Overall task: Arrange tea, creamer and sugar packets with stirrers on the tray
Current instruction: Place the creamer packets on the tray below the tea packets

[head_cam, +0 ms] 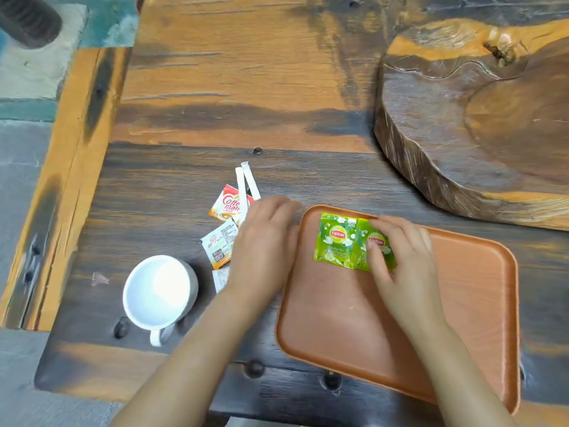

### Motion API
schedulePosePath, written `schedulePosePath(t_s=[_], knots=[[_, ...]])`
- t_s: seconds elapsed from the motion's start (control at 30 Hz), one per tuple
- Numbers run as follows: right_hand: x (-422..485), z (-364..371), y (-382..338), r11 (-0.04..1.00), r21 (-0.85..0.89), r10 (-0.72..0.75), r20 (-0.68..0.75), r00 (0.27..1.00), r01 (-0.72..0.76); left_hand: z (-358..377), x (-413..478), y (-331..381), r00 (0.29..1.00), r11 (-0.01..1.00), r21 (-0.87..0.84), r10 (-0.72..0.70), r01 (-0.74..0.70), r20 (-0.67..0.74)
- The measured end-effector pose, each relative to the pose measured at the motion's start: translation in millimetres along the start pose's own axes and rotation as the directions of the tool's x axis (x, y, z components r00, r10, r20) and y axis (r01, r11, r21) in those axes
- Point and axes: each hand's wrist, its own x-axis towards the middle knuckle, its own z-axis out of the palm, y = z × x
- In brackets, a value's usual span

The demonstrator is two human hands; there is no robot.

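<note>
Two green Lipton tea packets lie side by side at the far left corner of the orange tray [477, 303], edges overlapping: the left tea packet [335, 240] fully exposed, the right tea packet [361, 245] half under the right hand [400, 260]. Right hand rests flat on that packet, fingers spread, pressing down rather than pinching. Left hand [264, 241] is palm down, fingers loosely extended, just left of the tray's rim, over the desk [215, 118] and covering part of a loose cluster of packets. Beyond its fingertips: a red-and-white Coffee-mate creamer packet [228, 203], with two white paper-wrapped stirrers [246, 180] lying across it and angled away. Just left of the hand's knuckles, a second creamer packet [220, 245] shows its printed back; below that a white packet [221, 280] peeks out at the wrist, type not readable. Cannot tell whether the left hand grips anything beneath it. Nearer the person and further left of that forearm, a white mug [158, 292], empty, handle toward the viewer. Far beyond the right hand, a thick raw-edged wooden slab [477, 118] sits on the desk.
</note>
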Motion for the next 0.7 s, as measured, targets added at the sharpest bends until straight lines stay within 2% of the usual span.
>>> schedulePosePath(t_s=[0.07,0.1,0.2,0.23,0.3,0.43,0.57,0.7], knots=[[15,8,-23,0.999,0.022,-0.050,0.008,0.999,0.050,-28,16,-25,0.973,0.966,0.149,-0.224,0.213,0.058],[24,17,-36,0.996,0.016,-0.094,0.037,0.995,0.093,-40,24,-39,0.934,0.921,0.256,-0.334,0.294,0.128],[56,49,-78,0.968,0.009,-0.250,0.166,0.954,0.252,-58,36,-70,0.762,0.800,0.477,-0.551,0.364,0.341],[68,60,-90,0.954,0.005,-0.294,0.226,0.929,0.301,-57,36,-76,0.723,0.791,0.505,-0.567,0.346,0.394],[90,83,-109,0.920,-0.025,-0.355,0.363,0.862,0.390,-52,36,-85,0.701,0.806,0.508,-0.551,0.305,0.453],[113,116,-123,0.854,-0.114,-0.383,0.524,0.761,0.508,-45,39,-94,0.744,0.854,0.421,-0.491,0.306,0.454],[120,122,-126,0.847,-0.146,-0.342,0.585,0.735,0.511,-48,42,-99,0.716,0.870,0.381,-0.481,0.314,0.507],[123,123,-130,0.865,-0.153,-0.307,0.590,0.746,0.478,-55,41,-98,0.705,0.878,0.376,-0.467,0.297,0.534]])
